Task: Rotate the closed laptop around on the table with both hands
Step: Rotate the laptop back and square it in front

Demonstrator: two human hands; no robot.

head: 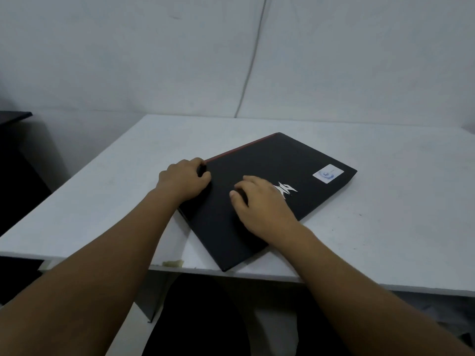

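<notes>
A closed black laptop (267,194) lies flat and skewed on the white table (385,201), its near corner just over the table's front edge. The left hand (183,179) has its grip closed around the laptop's left corner, at the end of the red strip (241,148). The right hand (259,201) rests fingers spread on the lid, gripping nothing, partly covering the white logo (288,189). A pale sticker (328,173) sits near the laptop's far right corner.

bare table (385,160) right of laptop (277,165), wall (154,60) behind
</notes>
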